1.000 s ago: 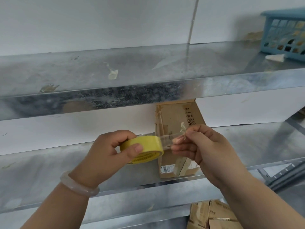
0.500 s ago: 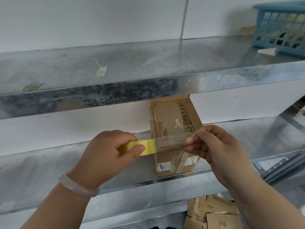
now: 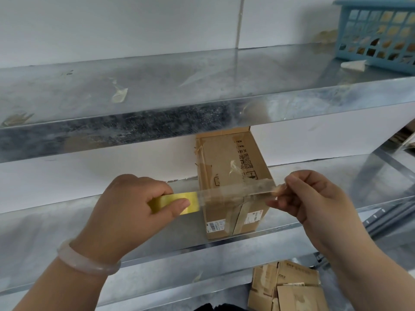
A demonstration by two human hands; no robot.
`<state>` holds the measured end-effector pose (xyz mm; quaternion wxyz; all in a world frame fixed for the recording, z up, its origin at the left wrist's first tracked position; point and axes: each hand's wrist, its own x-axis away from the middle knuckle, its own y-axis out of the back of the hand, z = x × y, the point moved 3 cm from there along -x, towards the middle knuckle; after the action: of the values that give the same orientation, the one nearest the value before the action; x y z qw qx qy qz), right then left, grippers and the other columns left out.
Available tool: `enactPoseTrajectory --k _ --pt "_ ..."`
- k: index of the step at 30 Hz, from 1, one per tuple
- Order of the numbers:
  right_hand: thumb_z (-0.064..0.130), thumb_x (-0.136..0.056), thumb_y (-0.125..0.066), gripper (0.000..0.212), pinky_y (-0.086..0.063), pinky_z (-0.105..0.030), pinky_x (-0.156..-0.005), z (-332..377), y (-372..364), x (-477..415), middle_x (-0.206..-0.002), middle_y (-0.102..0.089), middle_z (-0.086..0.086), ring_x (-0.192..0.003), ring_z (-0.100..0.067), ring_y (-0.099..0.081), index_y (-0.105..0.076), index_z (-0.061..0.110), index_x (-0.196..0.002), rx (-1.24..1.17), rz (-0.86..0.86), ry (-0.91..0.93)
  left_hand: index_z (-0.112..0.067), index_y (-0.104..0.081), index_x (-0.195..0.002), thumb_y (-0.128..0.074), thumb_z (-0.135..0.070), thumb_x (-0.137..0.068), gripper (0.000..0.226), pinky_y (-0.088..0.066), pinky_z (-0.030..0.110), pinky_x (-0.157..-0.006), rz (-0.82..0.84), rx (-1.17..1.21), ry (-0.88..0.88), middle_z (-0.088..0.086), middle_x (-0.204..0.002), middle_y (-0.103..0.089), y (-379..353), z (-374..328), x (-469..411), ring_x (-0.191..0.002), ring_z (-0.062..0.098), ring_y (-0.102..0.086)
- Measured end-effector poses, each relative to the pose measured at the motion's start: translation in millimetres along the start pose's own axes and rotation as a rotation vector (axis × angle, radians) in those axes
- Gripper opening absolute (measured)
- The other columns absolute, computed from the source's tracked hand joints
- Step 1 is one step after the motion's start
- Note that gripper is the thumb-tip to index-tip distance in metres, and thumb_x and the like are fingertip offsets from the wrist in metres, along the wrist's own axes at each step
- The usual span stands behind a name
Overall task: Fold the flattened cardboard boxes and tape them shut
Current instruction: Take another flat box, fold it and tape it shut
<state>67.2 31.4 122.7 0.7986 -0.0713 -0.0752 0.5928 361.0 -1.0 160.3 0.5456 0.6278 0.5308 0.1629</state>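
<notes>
Cardboard box point(image 3: 224, 167) far end hidden by shelf point(image 3: 134, 129) | left grip point(image 3: 125, 212) clasps half-hidden tape roll point(image 3: 193, 201) | right grip point(image 3: 314, 198) pinches strip point(image 3: 235, 190) end

Blue basket point(image 3: 379, 30) far right on upper metal shelf point(image 3: 202, 86), white paper scrap point(image 3: 353, 64) just beside it, white wall point(image 3: 112, 25) behind.

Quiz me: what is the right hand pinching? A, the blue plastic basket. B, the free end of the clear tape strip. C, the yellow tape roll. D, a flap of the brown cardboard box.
B: the right hand pinches the end of the clear tape strip, stretched from the yellow tape roll that the left hand grips.
</notes>
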Motion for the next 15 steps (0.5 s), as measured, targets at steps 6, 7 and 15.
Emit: enactPoseTrajectory --k 6,7,15 --pt "0.010 -0.098 -0.053 0.016 -0.061 -0.037 -0.066 -9 14 -6 -0.069 -0.069 -0.014 -0.053 -0.016 -0.060 -0.061 0.002 -0.086 0.037 -0.038 -0.034 -0.028 -0.051 -0.052 -0.041 -0.080 -0.076 0.058 -0.028 0.024 -0.051 -0.019 -0.205 0.036 -0.009 -0.045 -0.044 -6 -4 -6 -0.046 0.008 -0.044" --pt "0.009 -0.098 -0.052 0.016 -0.061 -0.036 -0.066 -10 16 -8 -0.069 -0.069 -0.014 -0.053 -0.017 -0.060 -0.061 0.001 -0.088 0.063 -0.030 -0.048 -0.028 -0.051 -0.052 -0.039 -0.081 -0.075 0.059 -0.028 0.024 -0.051 -0.007 -0.208 0.042 -0.009 -0.046 -0.044 -8 -3 -7 -0.046 0.008 -0.045" --pt "0.012 -0.098 -0.054 0.016 -0.060 -0.041 -0.063 -26 25 -23 -0.079 -0.072 -0.016 -0.052 -0.016 -0.060 -0.059 -0.002 -0.092 0.125 0.025 -0.200 -0.026 -0.055 -0.057 -0.033 -0.084 -0.073 0.064 -0.027 0.025 -0.053 0.021 -0.197 0.092 -0.008 -0.049 -0.048 -31 3 -12 -0.049 0.008 -0.048"
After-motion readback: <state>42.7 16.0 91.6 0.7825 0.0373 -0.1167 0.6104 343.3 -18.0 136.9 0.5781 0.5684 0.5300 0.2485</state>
